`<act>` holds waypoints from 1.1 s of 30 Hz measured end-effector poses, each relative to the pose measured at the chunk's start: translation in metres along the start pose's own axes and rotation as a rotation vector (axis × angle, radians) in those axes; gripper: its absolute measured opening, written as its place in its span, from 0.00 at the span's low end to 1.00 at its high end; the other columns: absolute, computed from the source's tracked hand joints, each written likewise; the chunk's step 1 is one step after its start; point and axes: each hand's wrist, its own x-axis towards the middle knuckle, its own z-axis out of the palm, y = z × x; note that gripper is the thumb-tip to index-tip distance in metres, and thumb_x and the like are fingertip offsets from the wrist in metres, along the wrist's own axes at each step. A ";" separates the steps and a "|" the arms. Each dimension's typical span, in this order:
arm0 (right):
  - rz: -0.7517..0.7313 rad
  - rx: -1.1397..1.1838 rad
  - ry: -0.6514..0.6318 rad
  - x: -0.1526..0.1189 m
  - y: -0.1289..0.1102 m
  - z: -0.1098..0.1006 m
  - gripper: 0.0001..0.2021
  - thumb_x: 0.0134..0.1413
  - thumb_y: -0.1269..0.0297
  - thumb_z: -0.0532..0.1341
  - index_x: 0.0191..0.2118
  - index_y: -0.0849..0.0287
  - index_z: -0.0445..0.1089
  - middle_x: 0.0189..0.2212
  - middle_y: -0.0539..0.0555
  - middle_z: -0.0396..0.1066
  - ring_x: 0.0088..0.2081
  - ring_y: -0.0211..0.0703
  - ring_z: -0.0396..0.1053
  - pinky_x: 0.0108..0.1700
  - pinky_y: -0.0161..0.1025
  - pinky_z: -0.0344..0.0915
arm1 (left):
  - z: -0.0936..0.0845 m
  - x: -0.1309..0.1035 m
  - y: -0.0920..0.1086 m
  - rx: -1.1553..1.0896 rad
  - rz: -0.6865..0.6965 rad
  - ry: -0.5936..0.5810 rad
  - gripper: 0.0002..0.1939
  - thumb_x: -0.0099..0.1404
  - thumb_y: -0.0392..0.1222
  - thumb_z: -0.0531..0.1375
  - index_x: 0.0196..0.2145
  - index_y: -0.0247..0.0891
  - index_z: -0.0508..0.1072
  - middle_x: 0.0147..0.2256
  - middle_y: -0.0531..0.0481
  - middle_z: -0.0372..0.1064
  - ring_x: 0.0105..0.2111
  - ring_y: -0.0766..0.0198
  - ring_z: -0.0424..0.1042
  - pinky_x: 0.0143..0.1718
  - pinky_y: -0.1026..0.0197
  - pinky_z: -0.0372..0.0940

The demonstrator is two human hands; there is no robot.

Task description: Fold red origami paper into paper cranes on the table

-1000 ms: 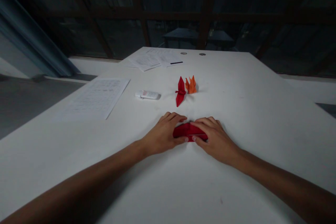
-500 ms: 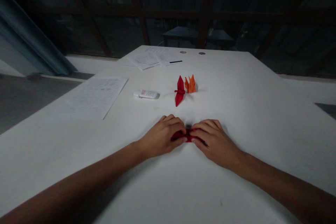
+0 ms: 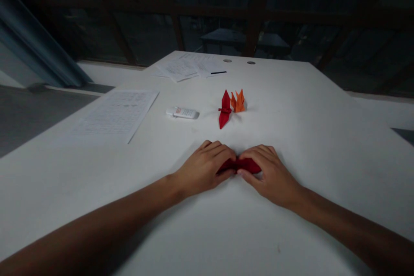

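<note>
Low over the white table, a piece of folded red paper (image 3: pixel 249 164) lies between my two hands. My left hand (image 3: pixel 208 166) is closed on its left part, fingertips on the far edge and thumb on the near edge. On the right part, my right hand (image 3: pixel 270 172) grips in the same way, fingers behind and thumb in front. Much of the paper is hidden under my fingers, so its exact folds cannot be made out. Beyond my hands stand a red origami crane (image 3: pixel 225 110) and, just right of it, an orange origami crane (image 3: pixel 238 101).
A white remote control (image 3: pixel 183 113) lies left of the cranes. Printed sheets rest at the left, one nearer sheet (image 3: pixel 113 114) and a pile (image 3: pixel 181 68) farther back with a black strip (image 3: pixel 218 72). Two round discs (image 3: pixel 227 61) sit at the table's far edge.
The view has shifted slightly. My right hand's fingers have drawn back a little, showing more of the red paper's right part. Both hands stay on the paper.
</note>
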 end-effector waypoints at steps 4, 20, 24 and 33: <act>0.094 0.019 0.014 0.002 0.002 0.002 0.04 0.63 0.66 0.64 0.43 0.53 0.72 0.38 0.50 0.76 0.42 0.46 0.70 0.48 0.48 0.61 | -0.001 0.001 0.000 -0.012 0.000 0.011 0.09 0.68 0.42 0.62 0.45 0.39 0.70 0.42 0.48 0.74 0.45 0.57 0.69 0.48 0.54 0.59; -0.001 -0.124 0.046 0.007 0.010 0.003 0.05 0.64 0.72 0.61 0.37 0.55 0.70 0.36 0.51 0.76 0.41 0.46 0.70 0.48 0.48 0.59 | -0.002 0.002 -0.001 -0.076 0.004 -0.096 0.07 0.68 0.41 0.62 0.43 0.39 0.73 0.42 0.47 0.74 0.44 0.57 0.70 0.49 0.54 0.62; -0.193 -0.220 0.052 0.002 0.009 0.000 0.06 0.66 0.73 0.57 0.42 0.57 0.71 0.37 0.53 0.77 0.41 0.47 0.70 0.51 0.50 0.59 | -0.004 0.002 0.000 -0.078 -0.004 -0.098 0.09 0.66 0.42 0.64 0.43 0.39 0.73 0.41 0.48 0.74 0.43 0.56 0.70 0.48 0.54 0.63; -0.341 -0.209 -0.040 -0.002 0.010 -0.003 0.07 0.64 0.63 0.62 0.45 0.58 0.73 0.43 0.55 0.78 0.44 0.49 0.72 0.52 0.52 0.61 | 0.000 0.000 -0.004 -0.058 0.101 -0.047 0.09 0.72 0.42 0.57 0.43 0.36 0.76 0.41 0.45 0.76 0.43 0.57 0.71 0.49 0.54 0.64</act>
